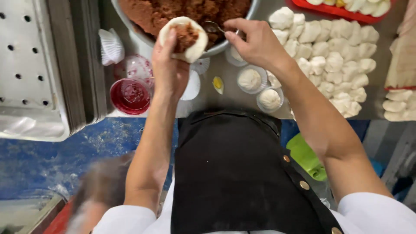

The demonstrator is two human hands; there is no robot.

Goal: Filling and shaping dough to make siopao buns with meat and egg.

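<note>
Dough round [184, 40] with brown filling lies cupped in our left hand [170, 71] over the bowl rim [216, 48]; just right of it, our right hand [255, 43] pinches the spoon [213, 27].

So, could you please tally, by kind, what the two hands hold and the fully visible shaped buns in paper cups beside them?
Flat white dough round with brown filling, in left hand: 1
Metal spoon, in right hand: 1
White shaped buns in paper cups: 2
Total: 4
</note>
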